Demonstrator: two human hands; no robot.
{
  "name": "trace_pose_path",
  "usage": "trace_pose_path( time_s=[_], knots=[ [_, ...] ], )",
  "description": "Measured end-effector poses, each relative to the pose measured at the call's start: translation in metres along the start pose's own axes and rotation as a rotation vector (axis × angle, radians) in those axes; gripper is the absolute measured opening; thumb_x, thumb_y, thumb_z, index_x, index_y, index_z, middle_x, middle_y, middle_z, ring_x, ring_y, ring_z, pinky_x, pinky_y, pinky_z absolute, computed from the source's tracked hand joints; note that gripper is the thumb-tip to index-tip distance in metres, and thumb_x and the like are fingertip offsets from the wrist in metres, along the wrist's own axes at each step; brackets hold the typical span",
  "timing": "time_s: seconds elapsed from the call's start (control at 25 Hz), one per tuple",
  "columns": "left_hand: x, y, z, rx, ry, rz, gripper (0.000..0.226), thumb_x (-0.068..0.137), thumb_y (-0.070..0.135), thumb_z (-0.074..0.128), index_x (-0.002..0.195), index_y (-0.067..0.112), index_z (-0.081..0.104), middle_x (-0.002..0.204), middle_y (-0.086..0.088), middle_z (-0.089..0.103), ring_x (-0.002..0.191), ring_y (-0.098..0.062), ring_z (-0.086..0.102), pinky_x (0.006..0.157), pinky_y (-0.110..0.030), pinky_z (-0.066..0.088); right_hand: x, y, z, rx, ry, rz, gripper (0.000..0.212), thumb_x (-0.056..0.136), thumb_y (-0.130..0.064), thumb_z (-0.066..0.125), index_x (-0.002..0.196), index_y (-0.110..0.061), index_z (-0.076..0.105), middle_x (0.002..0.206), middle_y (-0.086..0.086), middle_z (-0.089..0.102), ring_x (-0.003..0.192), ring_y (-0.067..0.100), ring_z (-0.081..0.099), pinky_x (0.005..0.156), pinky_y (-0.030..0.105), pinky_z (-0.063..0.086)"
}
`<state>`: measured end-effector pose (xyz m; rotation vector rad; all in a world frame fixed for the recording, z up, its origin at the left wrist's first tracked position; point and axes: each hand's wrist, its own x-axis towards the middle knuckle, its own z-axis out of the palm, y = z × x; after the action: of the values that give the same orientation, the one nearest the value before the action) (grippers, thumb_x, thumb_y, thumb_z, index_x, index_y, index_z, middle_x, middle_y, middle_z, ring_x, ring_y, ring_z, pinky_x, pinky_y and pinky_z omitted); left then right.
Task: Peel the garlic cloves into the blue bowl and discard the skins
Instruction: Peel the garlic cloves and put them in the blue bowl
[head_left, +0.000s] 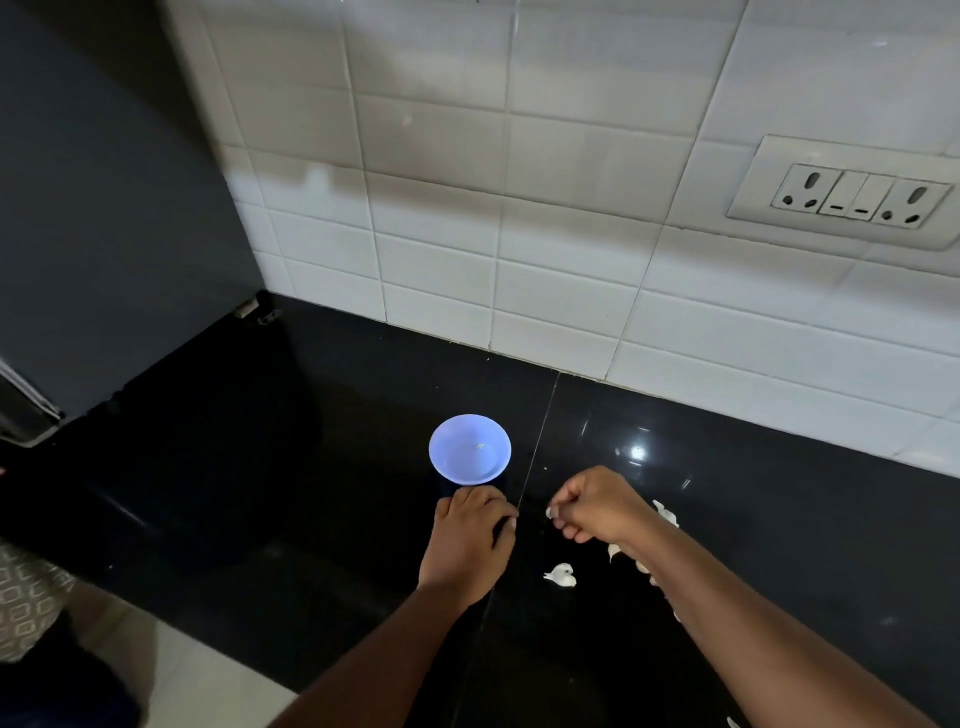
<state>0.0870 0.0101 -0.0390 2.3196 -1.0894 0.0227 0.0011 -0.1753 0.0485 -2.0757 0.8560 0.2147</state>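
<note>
A small blue bowl (470, 449) stands on the black counter (260, 493); its inside looks nearly bare. My left hand (470, 545) sits just in front of the bowl with fingers curled, and what it holds is hidden. My right hand (597, 506) is a little to the right, fingers curled, pinching a small pale piece of garlic or skin (549, 513) at its fingertips. Loose garlic pieces lie on the counter: one (561, 576) between my forearms, others (666, 514) beside and partly under my right wrist.
White tiled wall (519, 234) rises behind the counter, with a socket and switch panel (857, 200) at the upper right. A dark appliance side (104, 234) bounds the left. The counter's front edge runs along the lower left, above pale floor (208, 675).
</note>
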Motion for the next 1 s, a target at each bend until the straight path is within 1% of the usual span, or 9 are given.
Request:
trace_pose_path(
  time_s=[0.12, 0.2, 0.24, 0.28, 0.36, 0.44, 0.56, 0.8, 1.0],
  knots=[
    [0.001, 0.018, -0.005, -0.215, 0.010, -0.254, 0.017, 0.101, 0.032, 0.059, 0.110, 0.036, 0.072, 0.111, 0.023, 0.066, 0.110, 0.002, 0.051, 0.097, -0.025, 0.026, -0.001, -0.009, -0.003, -0.094, 0.050, -0.036, 0.022, 0.089, 0.001, 0.062, 0.078, -0.011, 0.076, 0.076, 0.006, 0.078, 0.065, 0.011, 0.072, 0.066, 0.028, 0.062],
    [0.001, 0.030, -0.003, -0.315, -0.008, -0.343, 0.017, 0.102, 0.032, 0.058, 0.109, 0.036, 0.072, 0.107, 0.023, 0.069, 0.109, 0.002, 0.053, 0.100, -0.027, 0.031, -0.001, -0.007, 0.004, -0.328, 0.033, -0.022, 0.018, 0.088, -0.007, 0.068, 0.076, -0.020, 0.072, 0.084, 0.006, 0.078, 0.074, 0.018, 0.074, 0.072, 0.032, 0.063],
    [0.001, 0.036, -0.002, -0.392, -0.027, -0.368, 0.016, 0.103, 0.032, 0.057, 0.107, 0.036, 0.072, 0.105, 0.022, 0.070, 0.108, 0.000, 0.058, 0.100, -0.029, 0.037, -0.002, -0.004, 0.008, -0.356, 0.028, -0.009, 0.018, 0.088, -0.010, 0.069, 0.076, -0.022, 0.071, 0.087, 0.007, 0.077, 0.077, 0.020, 0.075, 0.075, 0.035, 0.064],
    [0.002, 0.040, -0.002, -0.484, -0.043, -0.395, 0.015, 0.103, 0.033, 0.057, 0.104, 0.035, 0.072, 0.101, 0.020, 0.072, 0.104, -0.002, 0.062, 0.098, -0.030, 0.045, -0.002, -0.002, 0.011, -0.296, 0.017, -0.007, 0.017, 0.089, -0.009, 0.068, 0.076, -0.020, 0.072, 0.087, 0.009, 0.078, 0.075, 0.020, 0.075, 0.075, 0.037, 0.065],
    [0.003, 0.051, -0.007, -0.694, -0.087, -0.488, 0.014, 0.103, 0.033, 0.061, 0.101, 0.029, 0.074, 0.095, 0.015, 0.074, 0.093, -0.002, 0.068, 0.088, -0.027, 0.054, -0.007, 0.002, 0.014, 0.115, -0.007, 0.003, 0.014, 0.093, -0.006, 0.068, 0.084, -0.013, 0.077, 0.085, 0.011, 0.078, 0.069, 0.014, 0.072, 0.071, 0.034, 0.064],
    [0.009, 0.060, -0.014, -0.867, -0.098, -0.570, 0.014, 0.103, 0.030, 0.064, 0.099, 0.022, 0.075, 0.090, 0.008, 0.077, 0.082, -0.002, 0.069, 0.077, -0.020, 0.054, -0.017, 0.003, 0.015, 0.540, -0.008, 0.008, 0.010, 0.097, -0.009, 0.070, 0.095, -0.010, 0.080, 0.087, 0.009, 0.079, 0.073, 0.010, 0.071, 0.070, 0.026, 0.057],
    [0.017, 0.070, -0.020, -1.111, -0.110, -0.668, 0.014, 0.101, 0.021, 0.067, 0.101, 0.010, 0.076, 0.086, -0.002, 0.078, 0.076, -0.007, 0.065, 0.065, -0.020, 0.050, -0.029, 0.008, 0.021, 0.876, 0.049, 0.011, 0.012, 0.097, -0.010, 0.070, 0.102, -0.008, 0.081, 0.084, 0.005, 0.077, 0.072, 0.007, 0.066, 0.066, 0.021, 0.051],
    [0.023, 0.089, -0.030, -1.512, -0.152, -0.864, 0.016, 0.099, 0.021, 0.073, 0.103, 0.005, 0.077, 0.085, -0.006, 0.074, 0.073, -0.012, 0.064, 0.062, -0.024, 0.050, -0.041, 0.012, 0.015, 1.076, 0.072, -0.059, 0.016, 0.097, -0.005, 0.068, 0.109, -0.001, 0.079, 0.090, 0.013, 0.077, 0.074, 0.012, 0.069, 0.066, 0.020, 0.059],
    [0.028, 0.093, -0.035, -1.654, -0.266, -0.901, 0.010, 0.097, 0.017, 0.072, 0.095, 0.008, 0.076, 0.080, -0.004, 0.071, 0.068, -0.011, 0.061, 0.056, -0.020, 0.046, -0.047, 0.012, 0.013, 1.134, 0.064, -0.078, 0.018, 0.097, -0.003, 0.066, 0.111, -0.001, 0.078, 0.089, 0.013, 0.076, 0.072, 0.013, 0.070, 0.067, 0.021, 0.060]
  ],
)
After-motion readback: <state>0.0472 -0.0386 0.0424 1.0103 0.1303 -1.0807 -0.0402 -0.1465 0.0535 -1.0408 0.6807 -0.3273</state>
